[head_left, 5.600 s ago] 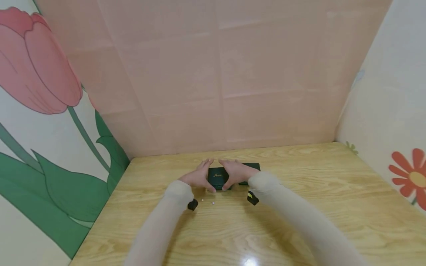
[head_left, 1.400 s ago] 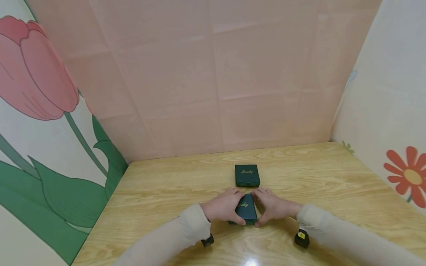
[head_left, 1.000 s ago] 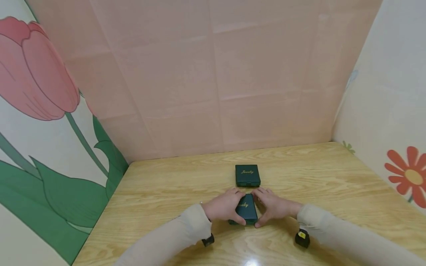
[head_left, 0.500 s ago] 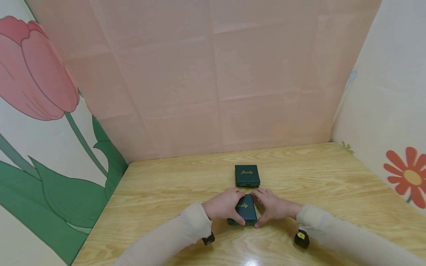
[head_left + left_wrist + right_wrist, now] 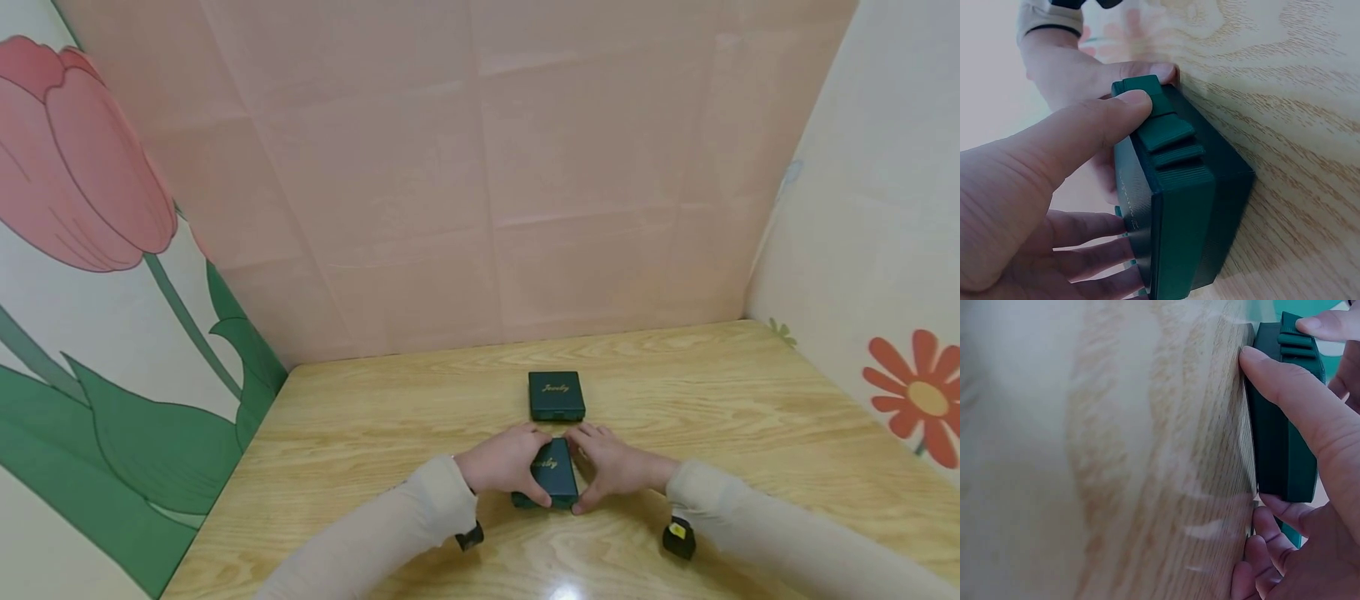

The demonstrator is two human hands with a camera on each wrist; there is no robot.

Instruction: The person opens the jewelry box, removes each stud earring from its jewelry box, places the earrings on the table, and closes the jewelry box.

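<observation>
A dark green jewelry box (image 5: 557, 482) with gold lettering stands on the table, held between both hands. My left hand (image 5: 504, 463) grips its left part, thumb in front and fingers behind. In the left wrist view that thumb presses on the green ribbon bow (image 5: 1172, 137) along the box's edge, and the lid sits down on the base. My right hand (image 5: 621, 465) holds the right end. Its thumb lies low on the box's front corner in the right wrist view, the fingers curling round the far side of the box (image 5: 1272, 444).
A second dark green jewelry box (image 5: 557, 395) with the same gold lettering lies closed just behind the held one. The wooden table (image 5: 360, 417) ends at a pink backdrop (image 5: 375, 208), with printed flower panels on both sides.
Since the oldest frame, both hands and the held box have come nearer and to the right, now in front of the second box. Over the last second they hold almost still.
</observation>
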